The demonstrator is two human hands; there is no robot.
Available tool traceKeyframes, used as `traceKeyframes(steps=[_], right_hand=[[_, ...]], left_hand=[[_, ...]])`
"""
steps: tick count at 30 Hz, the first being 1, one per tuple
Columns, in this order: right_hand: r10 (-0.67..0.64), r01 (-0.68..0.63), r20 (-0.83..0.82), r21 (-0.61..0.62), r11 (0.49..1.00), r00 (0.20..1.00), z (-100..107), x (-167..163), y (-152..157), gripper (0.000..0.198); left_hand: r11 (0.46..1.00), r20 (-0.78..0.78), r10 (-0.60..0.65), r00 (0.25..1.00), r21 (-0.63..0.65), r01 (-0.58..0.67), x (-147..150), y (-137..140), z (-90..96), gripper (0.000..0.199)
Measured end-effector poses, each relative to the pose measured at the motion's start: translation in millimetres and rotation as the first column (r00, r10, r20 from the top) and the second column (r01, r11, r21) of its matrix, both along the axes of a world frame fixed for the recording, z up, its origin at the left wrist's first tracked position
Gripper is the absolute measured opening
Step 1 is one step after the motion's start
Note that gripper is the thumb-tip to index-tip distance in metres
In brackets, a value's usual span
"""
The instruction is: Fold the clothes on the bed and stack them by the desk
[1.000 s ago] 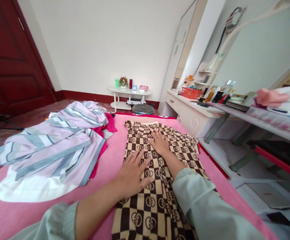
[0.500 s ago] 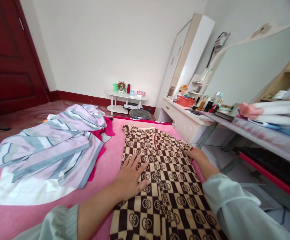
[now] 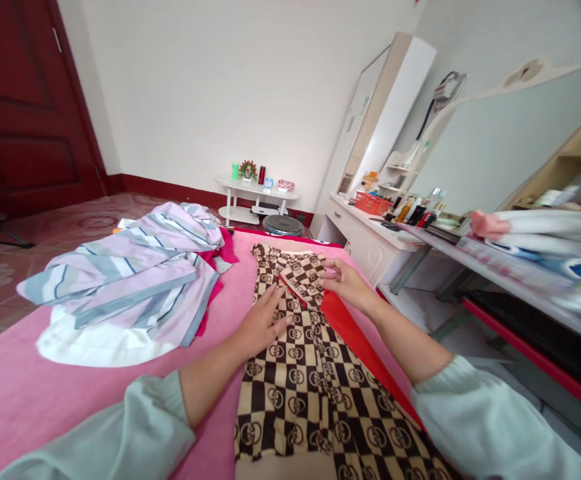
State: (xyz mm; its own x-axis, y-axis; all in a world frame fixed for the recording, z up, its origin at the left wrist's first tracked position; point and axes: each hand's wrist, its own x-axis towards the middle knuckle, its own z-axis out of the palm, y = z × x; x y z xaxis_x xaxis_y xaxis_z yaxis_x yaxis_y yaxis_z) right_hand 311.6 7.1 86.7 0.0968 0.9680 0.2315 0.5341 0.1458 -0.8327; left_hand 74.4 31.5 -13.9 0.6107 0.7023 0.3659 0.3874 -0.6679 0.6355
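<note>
A brown-and-tan checkered garment lies lengthwise on the pink bedcover, its printed side up. My left hand rests open and flat on its upper left part, fingers spread. One upper right section, a sleeve with red trim, is folded inward across the front. My right hand touches the right side of this folded piece, fingers stretched out and apart. Along the garment's right edge a red strip of cloth shows. The underside of the garment is hidden.
On the left of the pink bedcover lies a heap of striped cloth with white and bright pink pieces. A white dressing table and a metal-legged table with stacked things stand close on the right.
My right hand has moved left and inward from the garment's outer edge, and the sleeve now lies folded over the front. Red cloth has come into view. My left hand stays on the garment.
</note>
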Motion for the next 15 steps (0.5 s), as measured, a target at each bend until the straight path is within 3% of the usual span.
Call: traceKeyframes(steps=[3,6,10,15], right_hand=[[-0.032,0.038,0.187,-0.032,0.999,0.982,-0.4,8.9,-48.4,0.03],[-0.034,0.131,0.442,-0.19,0.973,0.896,-7.5,29.2,-107.9,0.021],[0.019,0.292,0.672,-0.346,0.892,0.74,-16.8,36.5,-182.3,0.024],[0.004,0.48,0.802,-0.362,0.799,0.597,-21.9,30.7,-237.2,0.029]], left_hand=[[1.0,0.132,0.012,0.991,0.006,-0.013,0.6,4.7,-2.7,0.065],[1.0,0.153,-0.007,0.988,0.028,0.003,1.2,3.7,-2.9,0.064],[0.999,0.104,-0.013,0.994,0.052,0.008,2.5,0.4,-2.2,0.064],[0.997,-0.049,0.018,0.999,0.07,-0.014,7.2,10.6,5.8,0.062]])
